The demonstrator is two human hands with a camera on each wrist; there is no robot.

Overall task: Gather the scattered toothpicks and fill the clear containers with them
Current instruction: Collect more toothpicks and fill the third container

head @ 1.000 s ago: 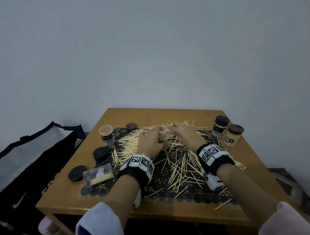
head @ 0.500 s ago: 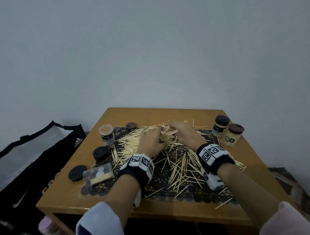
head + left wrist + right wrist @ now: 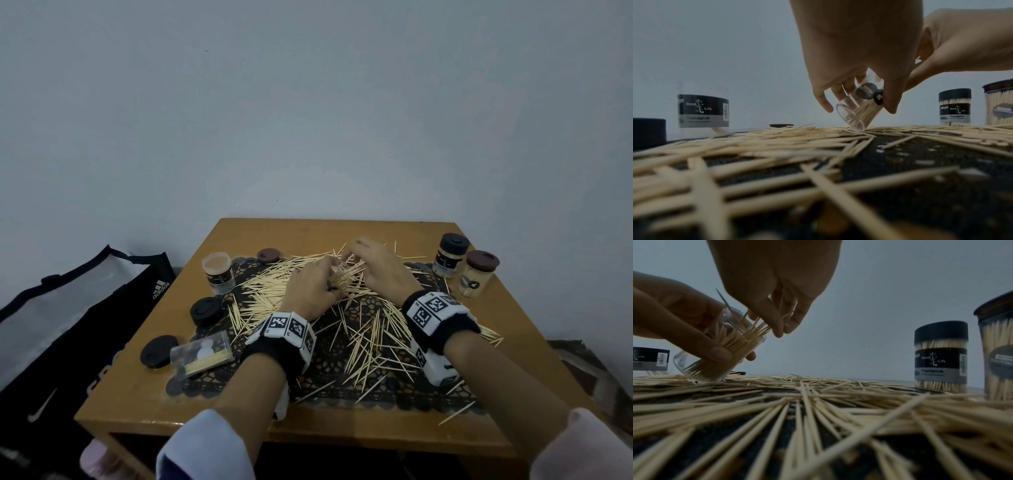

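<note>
One clear container (image 3: 719, 352) tilted on the toothpick pile, mouth up toward the right hand (image 3: 777, 288).

Gripped by left hand (image 3: 855, 48), fingers curled round the wall; base edge touching scattered toothpicks (image 3: 370, 329) on the tabletop (image 3: 513, 342). Right fingers (image 3: 777, 324) pinched narrow on a small bundle, just above the mouth, bundle axis roughly along the container's axis. Right hand nearer the opening.

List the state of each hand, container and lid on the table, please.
Left hand: grips the tilted clear jar.
Clear jar: tilted, open, partly filled.
Right hand: pinches toothpicks at the jar's mouth.
Labelled jar on the left: upright, no lid.
Rectangular clear box: lying flat, few toothpicks inside.
Black-lidded jar: closed, full.
Brown-lidded jar: closed, full.
Two black lids: loose on the table.
Brown lid: loose.
</note>
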